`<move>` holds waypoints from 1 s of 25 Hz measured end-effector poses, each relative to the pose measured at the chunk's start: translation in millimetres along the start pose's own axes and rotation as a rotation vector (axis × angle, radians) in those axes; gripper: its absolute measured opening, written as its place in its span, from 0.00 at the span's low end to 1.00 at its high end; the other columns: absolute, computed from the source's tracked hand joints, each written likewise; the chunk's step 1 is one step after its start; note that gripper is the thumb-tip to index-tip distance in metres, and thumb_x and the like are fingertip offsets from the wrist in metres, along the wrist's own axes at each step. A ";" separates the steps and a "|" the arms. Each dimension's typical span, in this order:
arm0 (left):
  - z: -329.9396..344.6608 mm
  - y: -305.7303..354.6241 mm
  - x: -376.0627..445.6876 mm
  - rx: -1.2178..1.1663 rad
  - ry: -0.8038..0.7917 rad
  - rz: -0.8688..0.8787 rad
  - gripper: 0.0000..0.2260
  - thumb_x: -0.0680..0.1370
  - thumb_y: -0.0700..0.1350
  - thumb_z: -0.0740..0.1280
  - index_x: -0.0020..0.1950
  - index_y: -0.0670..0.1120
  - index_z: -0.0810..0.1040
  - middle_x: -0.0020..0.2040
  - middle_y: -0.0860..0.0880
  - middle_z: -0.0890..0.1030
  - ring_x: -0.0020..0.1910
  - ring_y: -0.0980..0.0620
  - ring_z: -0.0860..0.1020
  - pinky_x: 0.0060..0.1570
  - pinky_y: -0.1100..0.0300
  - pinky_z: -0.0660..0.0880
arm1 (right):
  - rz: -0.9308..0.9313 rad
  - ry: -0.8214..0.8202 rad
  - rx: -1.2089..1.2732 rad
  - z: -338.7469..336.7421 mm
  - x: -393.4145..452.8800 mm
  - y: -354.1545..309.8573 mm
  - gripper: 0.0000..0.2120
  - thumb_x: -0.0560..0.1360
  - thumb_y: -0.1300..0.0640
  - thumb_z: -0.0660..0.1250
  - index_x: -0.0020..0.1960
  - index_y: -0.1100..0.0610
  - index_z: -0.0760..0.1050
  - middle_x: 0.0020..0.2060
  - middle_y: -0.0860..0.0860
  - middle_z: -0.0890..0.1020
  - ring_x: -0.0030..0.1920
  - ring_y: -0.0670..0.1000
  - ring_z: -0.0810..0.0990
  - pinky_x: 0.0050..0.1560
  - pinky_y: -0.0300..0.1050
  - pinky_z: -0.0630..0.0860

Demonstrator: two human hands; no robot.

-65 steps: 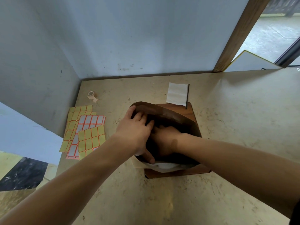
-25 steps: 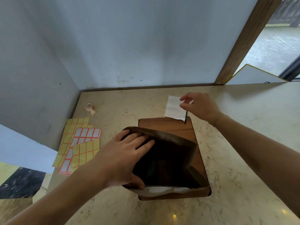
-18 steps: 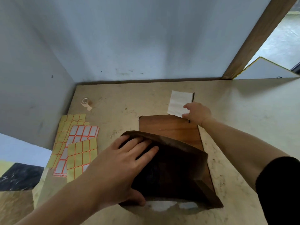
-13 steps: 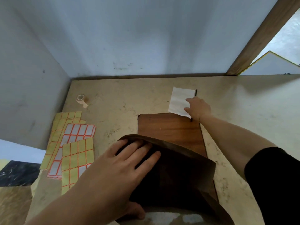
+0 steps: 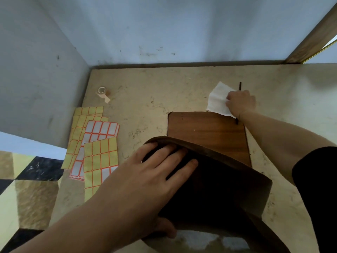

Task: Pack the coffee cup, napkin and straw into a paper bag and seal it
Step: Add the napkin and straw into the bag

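Observation:
The brown paper bag [image 5: 215,187] stands open on the wooden board [image 5: 206,126] near me. My left hand [image 5: 151,181] holds its left rim, fingers inside the mouth and thumb outside. The bag's inside is dark, so the coffee cup cannot be made out. At the far right my right hand [image 5: 239,103] is closed over the right edge of the white napkin [image 5: 218,99], which is crumpling, and over the thin black straw [image 5: 240,85] lying beside it. The straw's lower end shows below my wrist.
Sheets of yellow and white stickers [image 5: 93,143] lie at the left of the beige counter [image 5: 145,92]. A small tape roll [image 5: 102,92] sits near the back left corner. Walls close the back and left. A wooden post [image 5: 313,33] rises at the right.
My right hand left the bag, reached out to the napkin and straw, and has now closed on them, bunching the napkin. My left hand has stayed on the bag's rim. My head has moved closer.

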State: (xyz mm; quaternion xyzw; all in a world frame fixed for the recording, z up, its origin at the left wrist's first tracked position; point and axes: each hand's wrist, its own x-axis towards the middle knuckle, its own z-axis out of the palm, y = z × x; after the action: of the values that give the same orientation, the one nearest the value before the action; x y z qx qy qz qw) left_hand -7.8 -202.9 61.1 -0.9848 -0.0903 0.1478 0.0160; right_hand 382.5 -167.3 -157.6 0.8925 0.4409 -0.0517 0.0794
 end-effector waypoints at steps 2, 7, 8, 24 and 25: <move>0.4 0.8 -1.1 -0.011 -0.010 -0.002 0.52 0.61 0.74 0.66 0.77 0.47 0.58 0.74 0.43 0.67 0.73 0.42 0.64 0.69 0.44 0.55 | -0.003 0.011 -0.016 -1.5 -1.2 0.5 0.14 0.78 0.57 0.56 0.59 0.54 0.77 0.53 0.58 0.80 0.56 0.60 0.73 0.50 0.53 0.69; -0.7 1.4 -3.4 -0.026 0.015 0.006 0.52 0.63 0.75 0.66 0.78 0.48 0.54 0.76 0.44 0.64 0.74 0.43 0.61 0.72 0.44 0.58 | -0.020 0.185 0.079 -16.8 -17.0 3.8 0.13 0.74 0.50 0.62 0.54 0.55 0.77 0.49 0.57 0.81 0.55 0.60 0.73 0.50 0.55 0.70; -1.5 3.1 -4.3 -0.030 0.020 0.004 0.52 0.63 0.74 0.65 0.78 0.49 0.54 0.76 0.45 0.64 0.75 0.43 0.60 0.72 0.44 0.57 | -0.025 0.209 0.153 -25.2 -20.8 4.0 0.14 0.74 0.50 0.62 0.54 0.56 0.76 0.48 0.57 0.81 0.53 0.60 0.75 0.50 0.55 0.70; 0.7 13.1 -15.8 -0.073 0.168 -0.039 0.45 0.67 0.72 0.64 0.77 0.57 0.48 0.77 0.52 0.60 0.75 0.48 0.56 0.72 0.50 0.48 | -0.324 0.244 0.754 -194.4 -196.9 -2.1 0.03 0.73 0.55 0.69 0.47 0.51 0.78 0.41 0.46 0.81 0.42 0.47 0.79 0.38 0.34 0.71; -0.3 14.2 -18.0 -0.076 0.182 -0.048 0.44 0.68 0.71 0.64 0.77 0.58 0.49 0.77 0.52 0.61 0.75 0.49 0.57 0.71 0.49 0.50 | -0.345 0.253 0.776 -203.3 -210.0 -4.1 0.03 0.74 0.55 0.69 0.47 0.51 0.79 0.40 0.45 0.80 0.42 0.45 0.79 0.37 0.34 0.71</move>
State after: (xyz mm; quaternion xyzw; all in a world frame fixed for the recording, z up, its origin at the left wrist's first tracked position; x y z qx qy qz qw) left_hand -22.2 -220.2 65.7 -0.9915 -0.1176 0.0539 -0.0099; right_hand 256.6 -290.3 75.8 0.7690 0.5376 -0.1162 -0.3257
